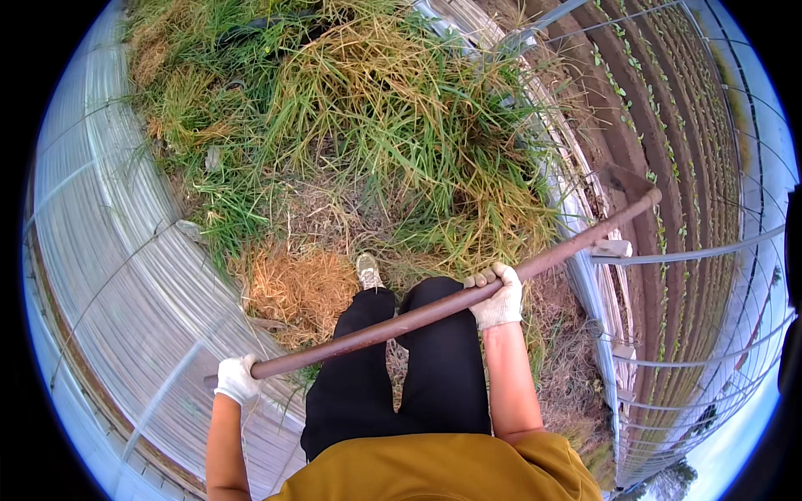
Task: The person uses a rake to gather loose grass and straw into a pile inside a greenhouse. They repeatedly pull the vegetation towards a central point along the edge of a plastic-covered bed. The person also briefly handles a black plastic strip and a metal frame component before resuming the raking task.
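Across my body lies a long-handled hoe with a brown shaft [388, 328], rising from lower left to upper right. My left hand [238, 378], in a white work glove, grips it near its butt end. Farther up the shaft, my right hand [500, 294] is closed around it in a matching glove, above my right knee. The hoe's blade [617, 178] is at the far upper right end, blurred, in front of the soil beds. Below and ahead of the shaft grow tall green and yellowing grasses [401, 125]. A heap of dry straw [301, 291] lies near my shoe [369, 272].
Ribbed translucent plastic sheeting [125, 263] of a greenhouse curves along the left. On the right, a metal-hoop frame [689, 253] stands over planted soil rows [651, 119] with small seedlings. Pale plastic film [586, 294] edges that side. A small stone [213, 159] sits among the weeds.
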### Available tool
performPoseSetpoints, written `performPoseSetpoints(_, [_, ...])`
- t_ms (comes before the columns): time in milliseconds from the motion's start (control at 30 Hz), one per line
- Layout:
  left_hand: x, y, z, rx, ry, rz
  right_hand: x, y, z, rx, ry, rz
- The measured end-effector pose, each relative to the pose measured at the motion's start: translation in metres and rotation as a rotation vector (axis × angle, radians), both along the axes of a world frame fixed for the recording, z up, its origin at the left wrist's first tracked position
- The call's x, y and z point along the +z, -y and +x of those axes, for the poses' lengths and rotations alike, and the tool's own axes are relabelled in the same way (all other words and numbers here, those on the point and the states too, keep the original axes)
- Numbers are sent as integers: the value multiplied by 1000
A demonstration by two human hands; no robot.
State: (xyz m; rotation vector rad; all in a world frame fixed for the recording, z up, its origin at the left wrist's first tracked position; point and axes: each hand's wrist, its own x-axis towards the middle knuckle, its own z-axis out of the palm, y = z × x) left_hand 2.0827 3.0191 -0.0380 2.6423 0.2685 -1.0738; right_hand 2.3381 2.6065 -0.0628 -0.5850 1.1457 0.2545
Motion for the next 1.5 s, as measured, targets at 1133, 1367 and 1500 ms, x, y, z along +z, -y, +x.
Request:
performPoseSetpoints(1133, [105,544,106,1075,-647,-282,-166,100,162,1215,-391,82])
performPoseSetpoints(1367, [110,665,-14,1083,-673,-273,-118,191,78,1163,-226,158])
performPoseSetpoints(1500, [118,707,-62,1048,-761,-299,-119,246,34,1025,-268,294])
